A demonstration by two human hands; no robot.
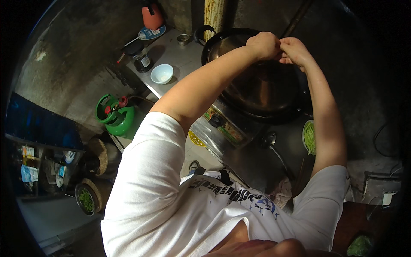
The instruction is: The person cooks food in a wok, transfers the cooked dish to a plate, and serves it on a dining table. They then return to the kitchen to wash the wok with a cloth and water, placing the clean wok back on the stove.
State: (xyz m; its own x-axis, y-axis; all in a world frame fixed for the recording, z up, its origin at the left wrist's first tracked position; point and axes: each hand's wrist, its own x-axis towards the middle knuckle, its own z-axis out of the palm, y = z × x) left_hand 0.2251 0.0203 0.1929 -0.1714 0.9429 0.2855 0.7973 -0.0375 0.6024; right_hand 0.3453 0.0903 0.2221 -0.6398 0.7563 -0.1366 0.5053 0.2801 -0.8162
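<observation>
My left hand (264, 45) and my right hand (294, 51) meet above the far side of a domed metal lid (261, 91). Their fingertips come together, and whatever may be between them is too small or hidden to make out. Beneath the lid is a wide black wok (290, 115), its rim showing around the edge. It sits on a gas stove (239, 133) with a black control knob (216, 120). Close to my right forearm, partly covered by it, is a bowl of shredded green vegetable (309, 136).
A metal ladle (279, 155) and a crumpled cloth (282, 192) lie on the metal counter (231, 154). Left of the wok stand a white bowl (162, 74), a dark-lidded jar (141, 59) and a small metal cup (183, 39). A green gas cylinder (120, 120) stands below.
</observation>
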